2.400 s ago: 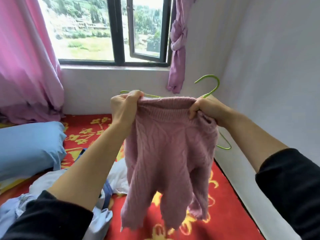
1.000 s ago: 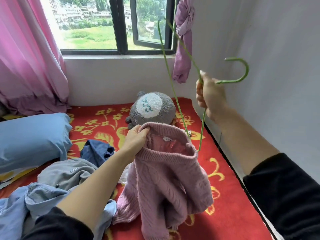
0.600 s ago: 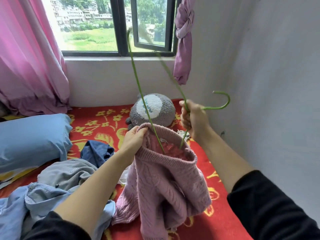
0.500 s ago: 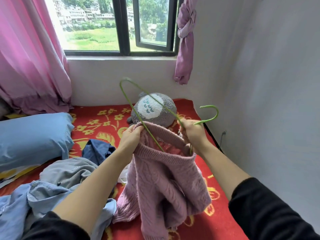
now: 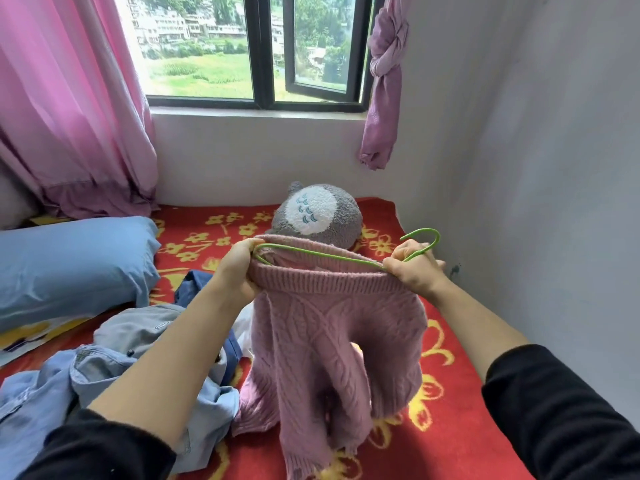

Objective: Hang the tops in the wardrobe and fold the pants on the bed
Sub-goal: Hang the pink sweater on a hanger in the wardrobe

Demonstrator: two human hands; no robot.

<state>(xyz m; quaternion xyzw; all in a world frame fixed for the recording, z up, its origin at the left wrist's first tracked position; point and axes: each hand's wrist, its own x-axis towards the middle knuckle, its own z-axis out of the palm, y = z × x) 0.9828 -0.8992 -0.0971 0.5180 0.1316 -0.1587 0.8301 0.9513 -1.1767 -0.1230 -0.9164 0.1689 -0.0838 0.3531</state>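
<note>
A pink cable-knit sweater (image 5: 332,334) hangs upside down above the red bed, its ribbed hem stretched wide between my hands. My left hand (image 5: 239,268) grips the hem's left side. My right hand (image 5: 412,270) grips the hem's right side together with the neck of a thin green hanger (image 5: 322,255). The hanger lies nearly flat across the hem opening, with its left end tucked inside by my left hand. Its hook curls up to the right of my right hand.
A heap of clothes lies at the lower left: a light blue shirt (image 5: 45,393), grey trousers (image 5: 138,327), a dark blue garment (image 5: 197,285). A grey plush toy (image 5: 315,213) sits behind the sweater, a blue pillow (image 5: 69,261) at left. The white wall (image 5: 536,202) runs close on the right.
The hanger came down from upright above the bed to lie flat across the sweater's hem. My right hand dropped with it and took hold of the hem's right side.
</note>
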